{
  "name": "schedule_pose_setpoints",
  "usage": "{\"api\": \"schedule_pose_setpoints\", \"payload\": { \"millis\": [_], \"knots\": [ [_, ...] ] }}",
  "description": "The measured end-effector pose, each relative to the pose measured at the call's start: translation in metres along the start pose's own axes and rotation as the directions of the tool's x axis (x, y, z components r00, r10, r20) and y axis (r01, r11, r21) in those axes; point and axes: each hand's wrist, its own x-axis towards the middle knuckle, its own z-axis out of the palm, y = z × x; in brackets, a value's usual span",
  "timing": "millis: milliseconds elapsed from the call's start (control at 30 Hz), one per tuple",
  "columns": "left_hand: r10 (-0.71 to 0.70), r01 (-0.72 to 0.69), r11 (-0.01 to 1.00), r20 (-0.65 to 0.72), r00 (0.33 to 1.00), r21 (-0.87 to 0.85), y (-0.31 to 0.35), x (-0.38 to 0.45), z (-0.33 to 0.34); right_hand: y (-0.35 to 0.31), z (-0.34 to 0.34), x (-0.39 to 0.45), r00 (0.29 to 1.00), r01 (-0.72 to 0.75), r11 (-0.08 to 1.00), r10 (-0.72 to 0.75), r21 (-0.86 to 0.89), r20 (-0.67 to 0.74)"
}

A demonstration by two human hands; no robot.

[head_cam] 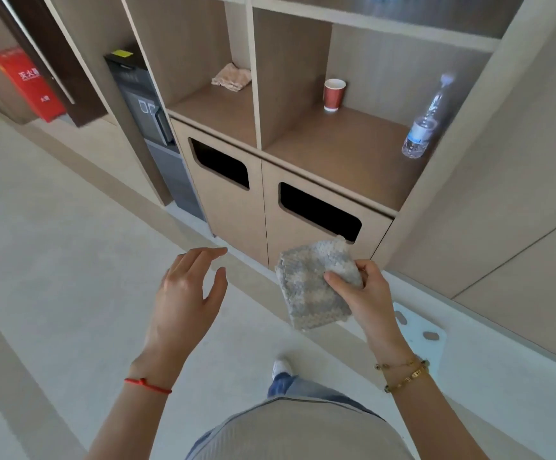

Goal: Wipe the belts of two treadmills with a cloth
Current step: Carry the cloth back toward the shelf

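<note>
My right hand (368,297) holds a folded grey and beige cloth (309,287) by its right edge, thumb on top, in front of a wooden cabinet. To the left of the cloth my left hand (186,293) hovers with its fingers spread and nothing in it. No treadmill is in view.
A wooden shelf unit (260,94) stands ahead with two bin slots (319,210) below. On its shelves sit a pink cloth (231,78), a red paper cup (334,94) and a plastic water bottle (426,124). A dark water dispenser (150,127) and a red fire-extinguisher box (27,84) stand left. A pale blue scale (422,336) lies on the floor.
</note>
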Motion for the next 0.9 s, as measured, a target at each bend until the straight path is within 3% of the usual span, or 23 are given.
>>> {"api": "schedule_pose_setpoints", "payload": {
  "millis": [233,500,900],
  "knots": [
    [0.062,-0.058,0.996,0.07,0.996,-0.062,0.001,0.14,0.053,-0.055,0.013,0.158,0.986,-0.048,0.996,0.06,0.074,-0.158],
    [0.205,-0.181,0.97,0.146,0.968,-0.164,-0.014,0.259,0.113,-0.067,0.029,0.309,0.907,-0.113,0.991,0.135,0.078,-0.4],
    [0.411,-0.343,0.905,0.301,0.86,-0.253,-0.056,0.386,0.166,-0.042,0.074,0.426,0.738,-0.3,0.953,0.263,0.047,-0.621]
  ]
}}
